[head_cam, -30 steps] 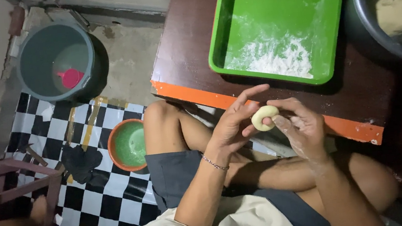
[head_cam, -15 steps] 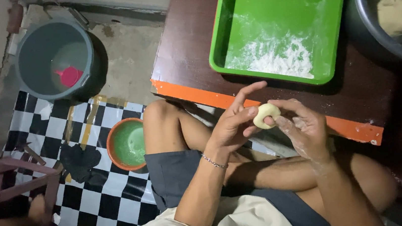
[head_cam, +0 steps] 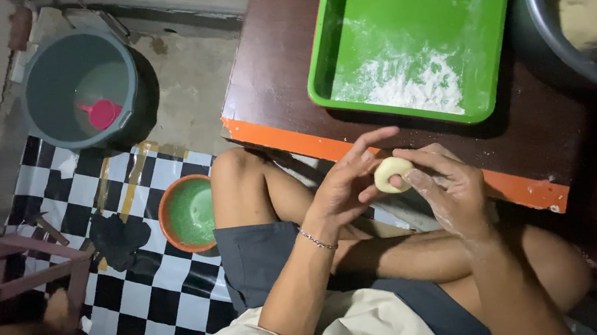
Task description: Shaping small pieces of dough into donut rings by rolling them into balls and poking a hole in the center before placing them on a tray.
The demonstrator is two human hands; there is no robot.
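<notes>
Two hands held one dough ball (head_cam: 392, 174) just off the table's orange edge (head_cam: 356, 148): left hand (head_cam: 345, 188) open-fingered, right hand (head_cam: 448, 188) loosely curled. Unsupported there, it could be dropped onto the lap.
</notes>
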